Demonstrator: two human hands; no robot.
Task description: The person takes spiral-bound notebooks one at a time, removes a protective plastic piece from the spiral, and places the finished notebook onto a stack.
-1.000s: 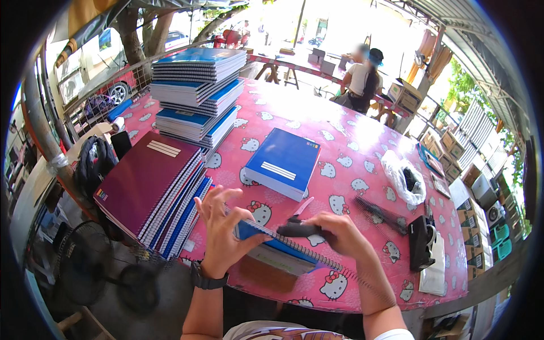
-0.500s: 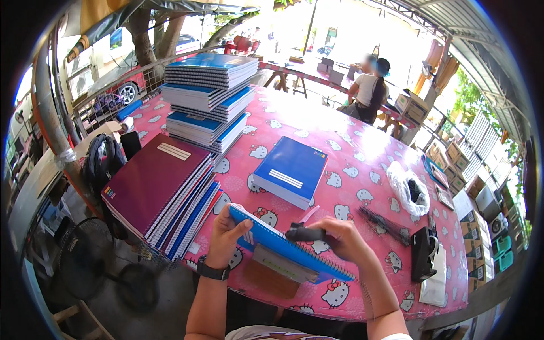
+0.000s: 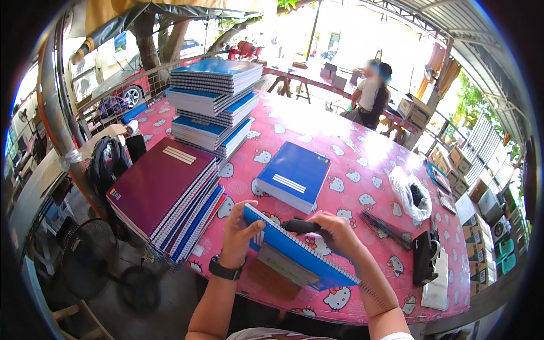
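My left hand [image 3: 239,235], wearing a black watch [image 3: 226,269], pinches the upper left end of a blue spiral notebook [image 3: 334,271]. The notebook stands tilted on its edge, its coil [image 3: 317,251] facing up. My right hand [image 3: 339,231] is closed around a dark-handled hand tool [image 3: 300,226] at the coil; its exact kind is unclear. Against the notebook's near side stands a grey-and-brown block [image 3: 275,277] with a green label. Just beyond the hands lies a stack of thick blue notebooks [image 3: 294,170].
Tall stacks of blue spiral notebooks [image 3: 215,102] and a maroon-topped pile [image 3: 164,181] fill the table's left. Rightward lie a plastic bag [image 3: 405,192], a loose black coil bundle [image 3: 385,229] and a black tape dispenser [image 3: 424,258]. Two people [image 3: 368,96] sit at a far table.
The notebook has shifted slightly right with my left hand. The dark tool has moved along the coil toward the notebook's left end. The whole view has shifted a little.
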